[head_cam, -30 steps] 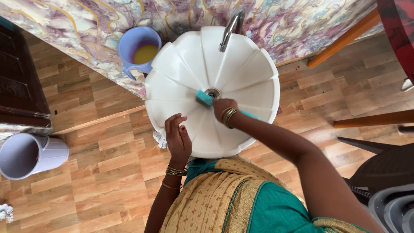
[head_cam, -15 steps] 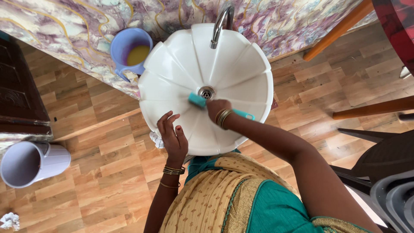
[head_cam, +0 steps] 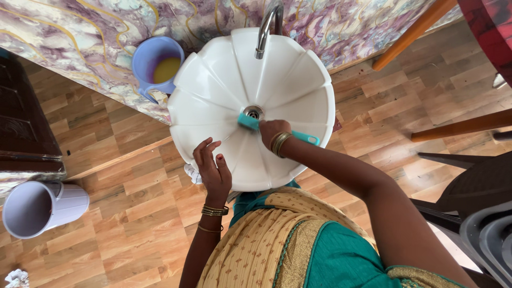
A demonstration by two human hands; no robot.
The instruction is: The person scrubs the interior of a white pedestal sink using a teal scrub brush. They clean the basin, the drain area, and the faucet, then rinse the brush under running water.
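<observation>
A white fluted wash basin (head_cam: 213, 90) with a chrome tap (head_cam: 263, 33) and a metal drain (head_cam: 253, 112) fills the upper middle of the head view. My right hand (head_cam: 272, 131) grips a teal brush (head_cam: 248, 121), whose head presses on the bowl just below the drain; the brush's handle sticks out to the right past my wrist. My left hand (head_cam: 212, 168) rests with spread fingers on the basin's near left rim and holds nothing.
A lilac mug (head_cam: 154, 66) with yellow liquid stands on the marbled counter (head_cam: 80, 37) left of the basin. A pale jug (head_cam: 42, 207) lies on the wooden floor at the left. Dark plastic chairs (head_cam: 474, 208) and wooden legs (head_cam: 458, 128) stand at the right.
My right hand slid the brush from the drain toward me, then back up near the drain. My left hand stayed on the rim. The view shifted slightly.
</observation>
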